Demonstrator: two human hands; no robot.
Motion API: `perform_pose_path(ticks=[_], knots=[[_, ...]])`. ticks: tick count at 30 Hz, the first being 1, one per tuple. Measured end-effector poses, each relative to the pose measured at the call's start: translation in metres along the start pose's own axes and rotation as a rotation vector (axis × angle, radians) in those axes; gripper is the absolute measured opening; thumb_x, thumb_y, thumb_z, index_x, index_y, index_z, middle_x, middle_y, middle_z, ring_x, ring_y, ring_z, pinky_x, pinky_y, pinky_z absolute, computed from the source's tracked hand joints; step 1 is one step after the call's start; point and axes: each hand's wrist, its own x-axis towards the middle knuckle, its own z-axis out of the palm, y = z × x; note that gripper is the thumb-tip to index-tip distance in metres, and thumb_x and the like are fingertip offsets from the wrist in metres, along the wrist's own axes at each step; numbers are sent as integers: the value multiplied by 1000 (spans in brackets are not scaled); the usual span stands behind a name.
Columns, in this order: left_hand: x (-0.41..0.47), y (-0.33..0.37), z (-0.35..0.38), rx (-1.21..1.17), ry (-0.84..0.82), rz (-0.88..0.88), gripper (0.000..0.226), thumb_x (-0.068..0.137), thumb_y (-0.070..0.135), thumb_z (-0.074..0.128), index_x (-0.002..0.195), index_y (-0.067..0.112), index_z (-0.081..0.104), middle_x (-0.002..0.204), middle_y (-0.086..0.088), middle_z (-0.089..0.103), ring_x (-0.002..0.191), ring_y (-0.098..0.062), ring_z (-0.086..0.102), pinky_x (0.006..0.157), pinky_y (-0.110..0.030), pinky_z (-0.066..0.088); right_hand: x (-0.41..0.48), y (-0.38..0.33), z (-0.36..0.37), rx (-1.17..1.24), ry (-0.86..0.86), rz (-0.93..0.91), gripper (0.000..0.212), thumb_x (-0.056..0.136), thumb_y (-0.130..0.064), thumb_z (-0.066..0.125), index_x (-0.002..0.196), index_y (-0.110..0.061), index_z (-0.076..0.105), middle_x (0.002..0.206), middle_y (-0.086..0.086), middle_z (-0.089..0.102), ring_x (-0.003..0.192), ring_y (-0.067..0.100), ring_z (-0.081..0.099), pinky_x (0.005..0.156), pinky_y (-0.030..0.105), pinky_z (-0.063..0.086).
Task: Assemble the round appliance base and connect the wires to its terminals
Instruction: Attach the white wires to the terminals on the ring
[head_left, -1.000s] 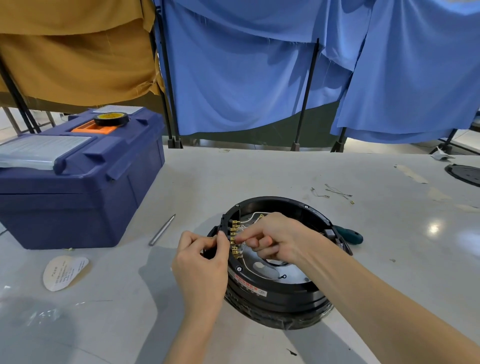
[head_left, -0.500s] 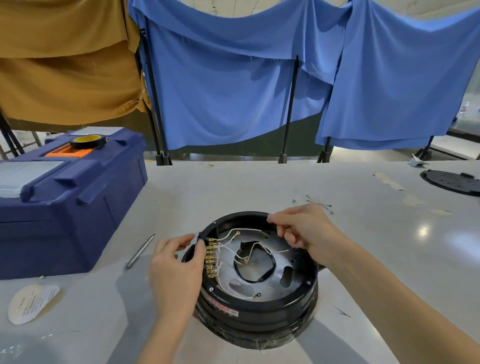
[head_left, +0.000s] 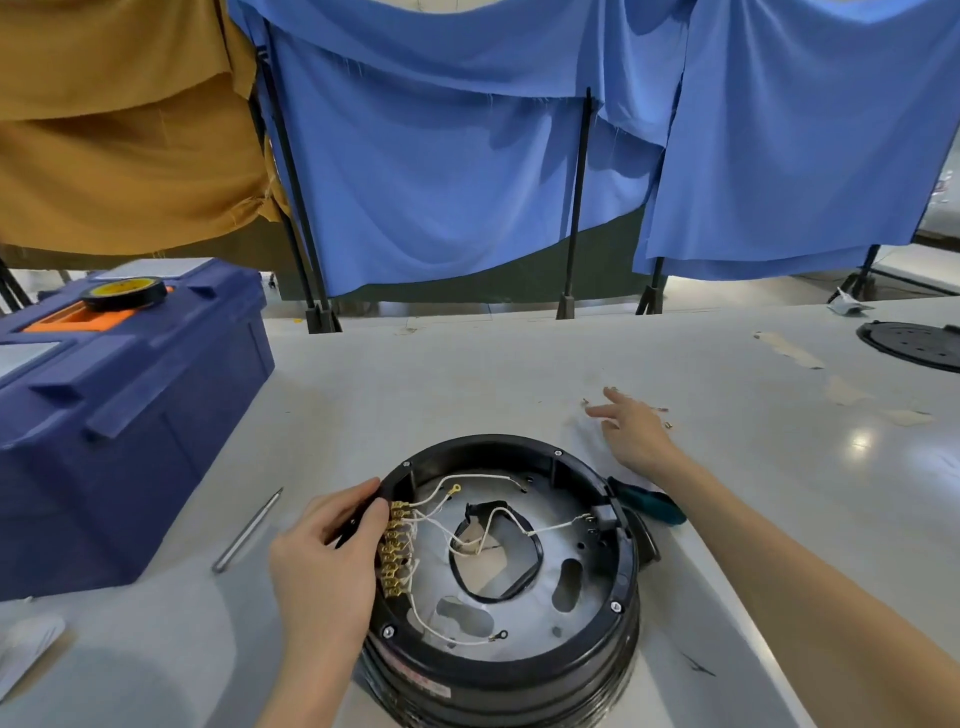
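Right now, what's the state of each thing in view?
Round black appliance base, open-topped, upright.
White wires, some ring ends unattached.
Left hand, gripping base rim.
Right hand, open, reaching forward.
Blue plastic toolbox, lid closed.
Green-handled screwdriver, lying behind base.

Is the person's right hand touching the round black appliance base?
No, the right hand is stretched over the white table beyond the base.

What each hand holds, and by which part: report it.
Left hand grips the round base by its rim, beside the terminals. Right hand holds nothing, fingers outstretched.
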Motion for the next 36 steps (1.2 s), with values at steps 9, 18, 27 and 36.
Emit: perform_pose_path(ticks=[9, 18, 27, 36], knots=[[-2, -1, -1, -51, 3, -10, 34, 81, 4, 74, 79, 38, 75, 89, 8, 75, 91, -11, 70, 87, -33, 52, 15, -2, 29, -283, 78, -63, 31, 96, -7, 40, 85, -6, 69, 120, 7, 64, 116, 33, 47, 80, 34, 22], [-8, 3, -1, -51, 31, -9, 31, 84, 8, 73, 79, 39, 75, 90, 9, 75, 93, -11, 69, 94, -42, 53, -38, -58, -16, 773, 135, -67, 12, 78, 3, 75, 81, -9, 74, 84, 12, 75, 72, 16, 65, 62, 17, 47], [-33, 37, -7, 45, -120, 386, 15, 74, 31, 74, 88, 25, 77, 91, 10, 70, 94, -13, 66, 88, -26, 48, -130, -122, -19, 1134, -484, -53, 22, 70, -10, 78, 91, -5, 78, 99, 20, 74, 73, 19, 70, 65, 26, 55], [-40, 34, -14, 20, -207, 373, 5, 80, 32, 69, 78, 30, 73, 84, 9, 68, 85, -16, 63, 81, -54, 48, -158, -131, 2, 1061, -481, -34, 10, 79, 1, 74, 89, 0, 75, 88, 22, 74, 66, 21, 69, 61, 24, 54]])
